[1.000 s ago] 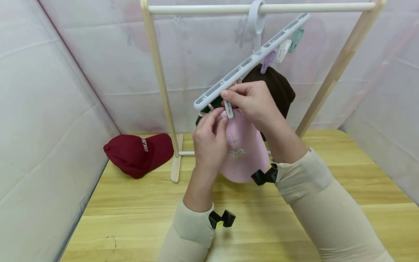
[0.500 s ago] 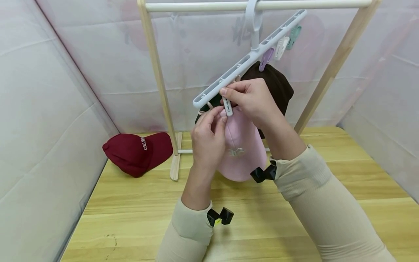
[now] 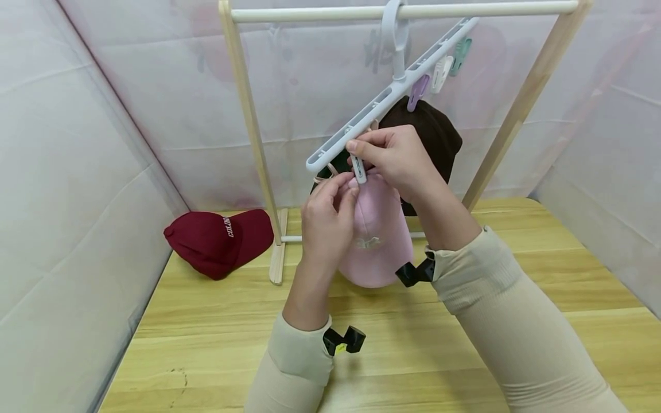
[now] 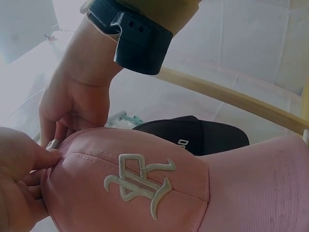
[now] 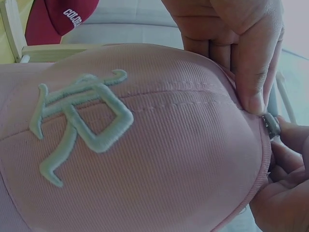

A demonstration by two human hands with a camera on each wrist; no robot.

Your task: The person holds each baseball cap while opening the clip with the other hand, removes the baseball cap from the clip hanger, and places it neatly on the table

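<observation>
Pink cap (image 3: 379, 229) is hanging just below the fingers, its brim edge pinched at the top by the left hand (image 3: 327, 221), whose thumb and forefinger are closing together on the fabric. The right hand (image 3: 400, 158) is squeezing a pale clip (image 3: 360, 171) between curled fingers, directly above that pinched edge and touching it; whether the clip is already biting the cloth cannot be told. The cap's long axis is running straight down from the clip toward the tabletop (image 3: 516, 298), crown lowest, embroidered logo facing the person. Both hands are meeting at the same point, the left from below, the right from above.

The clip is hanging from a white hanger (image 3: 392, 94) that is tilting on a rail (image 3: 490, 8). A brown cap (image 3: 434, 132) is hanging from a purple clip (image 3: 417, 92) behind. A red cap (image 3: 219, 241) is lying on the tabletop, well apart to the left.
</observation>
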